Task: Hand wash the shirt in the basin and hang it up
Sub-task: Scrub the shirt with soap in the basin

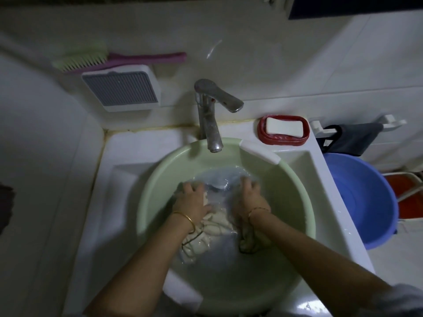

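A pale green basin point(295, 193) sits in the white sink and holds water. A cream shirt point(217, 221) with dark trim lies bunched and soaked in it. My left hand point(192, 200) grips the cloth on its left side, fingers curled down into the water. My right hand point(250, 197) grips the cloth on its right side, and a fold of shirt hangs under that wrist. Both hands are partly under water, so the fingertips are blurred. A gold bangle is on each wrist.
A steel tap point(210, 115) reaches over the basin's far rim. A red soap dish with a white bar point(283, 128) stands to its right. A blue tub point(364, 200) sits right of the sink. A brush point(114, 59) and a grey holder point(121, 89) hang on the wall.
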